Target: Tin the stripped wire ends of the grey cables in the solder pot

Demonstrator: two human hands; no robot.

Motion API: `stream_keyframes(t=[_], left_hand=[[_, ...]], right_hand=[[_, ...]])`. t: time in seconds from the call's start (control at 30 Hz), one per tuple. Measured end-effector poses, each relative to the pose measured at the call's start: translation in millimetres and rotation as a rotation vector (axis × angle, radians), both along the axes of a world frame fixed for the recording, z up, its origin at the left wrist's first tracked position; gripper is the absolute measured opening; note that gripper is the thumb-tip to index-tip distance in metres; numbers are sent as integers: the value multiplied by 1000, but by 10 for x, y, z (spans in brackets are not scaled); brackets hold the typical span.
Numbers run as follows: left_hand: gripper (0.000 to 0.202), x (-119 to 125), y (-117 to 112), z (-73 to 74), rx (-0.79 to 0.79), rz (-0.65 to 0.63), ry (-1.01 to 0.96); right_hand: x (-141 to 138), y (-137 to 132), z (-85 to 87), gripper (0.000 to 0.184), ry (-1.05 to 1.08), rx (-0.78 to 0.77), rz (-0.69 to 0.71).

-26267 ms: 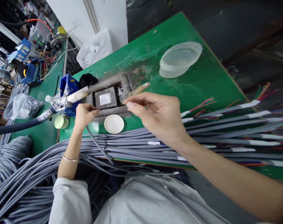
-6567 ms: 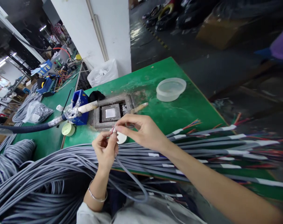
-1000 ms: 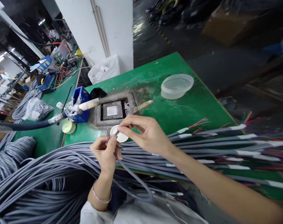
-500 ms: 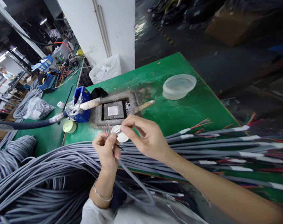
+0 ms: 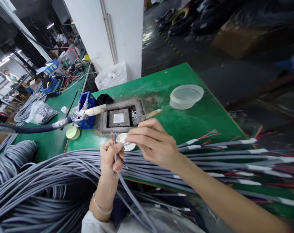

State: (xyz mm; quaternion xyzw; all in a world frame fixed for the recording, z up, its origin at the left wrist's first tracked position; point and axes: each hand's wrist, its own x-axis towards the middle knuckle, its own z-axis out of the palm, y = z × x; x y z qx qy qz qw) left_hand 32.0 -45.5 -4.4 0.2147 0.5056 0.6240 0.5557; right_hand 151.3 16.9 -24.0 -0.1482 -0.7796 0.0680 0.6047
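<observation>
The cable (image 5: 130, 193) I hold wears a smooth, fairly matt plastic jacket, and its thin wires (image 5: 115, 137) look plastic-coated. My bracelet (image 5: 98, 208) looks like polished metal, my sleeve (image 5: 92, 223) like matt cloth. The grey block (image 5: 104, 122) looks rough and gritty, its inset square (image 5: 118, 118) bright, smooth metal. The green tabletop (image 5: 159, 85) is faintly glossy, the tub (image 5: 185, 98) translucent plastic, the blue bin (image 5: 89, 123) shiny plastic.

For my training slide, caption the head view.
Left hand holds a gray multicore cable, right hand at its fanned colored wires.
</observation>
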Motion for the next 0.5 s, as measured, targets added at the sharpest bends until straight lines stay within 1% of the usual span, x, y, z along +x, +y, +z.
stream_keyframes(t=[0.07,0.1,0.17,0.2,0.27,0.33,0.37,0.43,0.5], left_hand=[[39,18,-34,-24,58,44,44],[40,30,-55,-35,104,92,80],[39,53,-96,-52,202,209,169],[38,64,-112,-60,240,263,210],[35,86,-131,-76,300,334,277],[33,108,-132,-97,354,358,328],[33,118,-128,-110,380,362,349],[34,136,-118,-133,423,360,382],[36,145,-108,-147,431,367,386]], right_hand=[[7,-1,9,17,35,-29,-28],[13,4,18,18,73,-75,-41],[27,17,44,18,161,-229,-41],[32,21,57,16,183,-324,-3],[33,17,79,9,161,-510,154],[20,-3,90,8,108,-675,333],[11,-16,93,10,93,-740,396],[-5,-40,93,13,98,-829,443],[-13,-52,93,14,119,-842,446]])
